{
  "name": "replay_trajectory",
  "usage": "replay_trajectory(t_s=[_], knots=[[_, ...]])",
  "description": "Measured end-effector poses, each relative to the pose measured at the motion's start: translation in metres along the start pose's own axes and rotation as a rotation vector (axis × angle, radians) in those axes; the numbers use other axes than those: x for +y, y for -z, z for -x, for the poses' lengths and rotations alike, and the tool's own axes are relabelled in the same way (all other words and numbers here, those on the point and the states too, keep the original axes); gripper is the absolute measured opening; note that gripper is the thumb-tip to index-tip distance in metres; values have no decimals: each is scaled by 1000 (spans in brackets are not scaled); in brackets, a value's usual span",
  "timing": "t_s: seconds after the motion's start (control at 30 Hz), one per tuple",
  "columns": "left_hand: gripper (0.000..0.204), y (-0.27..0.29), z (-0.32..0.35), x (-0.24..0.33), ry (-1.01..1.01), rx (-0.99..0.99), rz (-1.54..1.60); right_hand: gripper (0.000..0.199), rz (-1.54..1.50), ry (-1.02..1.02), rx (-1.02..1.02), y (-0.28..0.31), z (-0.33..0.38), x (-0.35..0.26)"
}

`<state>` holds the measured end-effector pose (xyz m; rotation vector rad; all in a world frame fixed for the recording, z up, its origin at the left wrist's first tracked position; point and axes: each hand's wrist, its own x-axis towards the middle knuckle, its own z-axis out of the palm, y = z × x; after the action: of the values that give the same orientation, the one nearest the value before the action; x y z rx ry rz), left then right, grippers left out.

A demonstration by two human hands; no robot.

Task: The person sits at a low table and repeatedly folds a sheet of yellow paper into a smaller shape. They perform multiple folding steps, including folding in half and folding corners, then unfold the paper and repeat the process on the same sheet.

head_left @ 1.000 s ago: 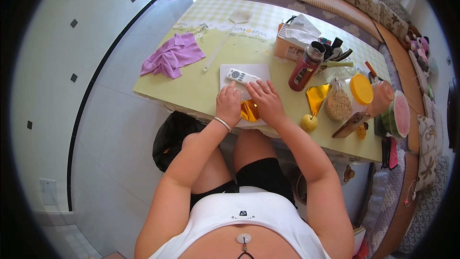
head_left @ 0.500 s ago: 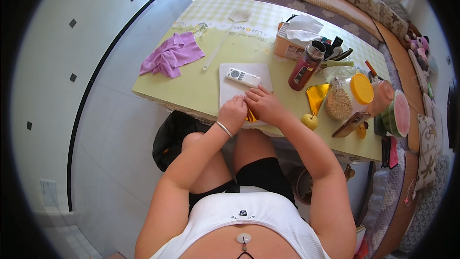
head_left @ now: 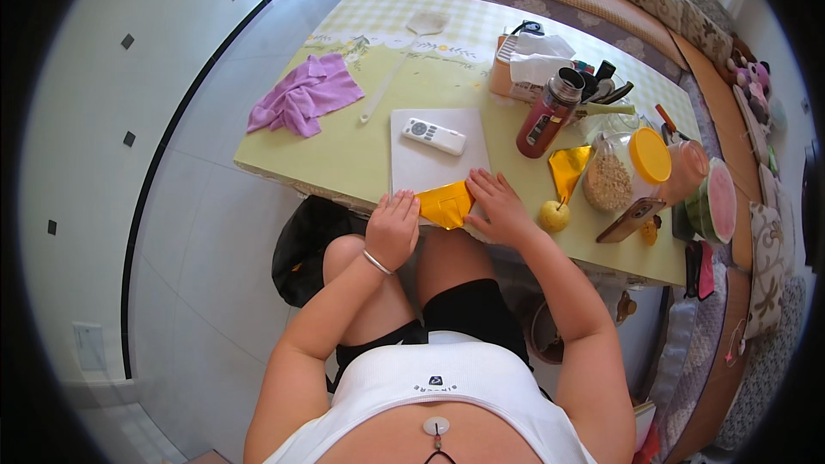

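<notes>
Gold foil paper (head_left: pixel 446 205): shiny deep yellow, folded, with crease lines and brighter patches where light catches it.
Foil's shape: straight upper edge, narrowing below to a blunt tip; thin, smooth and stiff enough to keep its folds.
Foil's direction: long axis left to right across my front, its right end slightly farther from me; the blunt tip points toward my lap.
Foil's place: between my hands at the near table edge, over the near end of a white rectangular pad (head_left: pixel 428 174).
My left hand (head_left: pixel 394 222): fingers straight and close together, laid on the foil's left end; I cannot tell whether my thumb grips beneath.
My right hand (head_left: pixel 497 206): thumb well away from the fingers, spread at the foil's right end.
Remote control (head_left: pixel 434 136): white, slender, rounded plastic, lying slantwise on the pad.
Second gold foil piece (head_left: pixel 569 170): to the right, just behind a round yellow pear (head_left: pixel 554 216).
Purple cloth (head_left: pixel 308 96): soft, rumpled, on the left of the green patterned tablecloth (head_left: pixel 344 150).
</notes>
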<state>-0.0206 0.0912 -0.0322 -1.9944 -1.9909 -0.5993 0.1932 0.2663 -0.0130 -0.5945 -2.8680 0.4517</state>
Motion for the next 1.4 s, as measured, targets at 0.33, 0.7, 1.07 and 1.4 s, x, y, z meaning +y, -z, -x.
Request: replay_trajectory(t_s=[0.33,0.7,1.07,1.4], knots=[[22,19,6,3,62,206,337,42,-108,7,383,-14,37,-29],[10,11,12,-8,929,226,1569,7,-1361,-405,631,-22,35,-51],[15,22,24,-8,962,251,1630,11,-1431,-401,585,-15,42,-61],[13,43,26,-5,948,103,1497,9,-1336,-576,329,7,48,-61]])
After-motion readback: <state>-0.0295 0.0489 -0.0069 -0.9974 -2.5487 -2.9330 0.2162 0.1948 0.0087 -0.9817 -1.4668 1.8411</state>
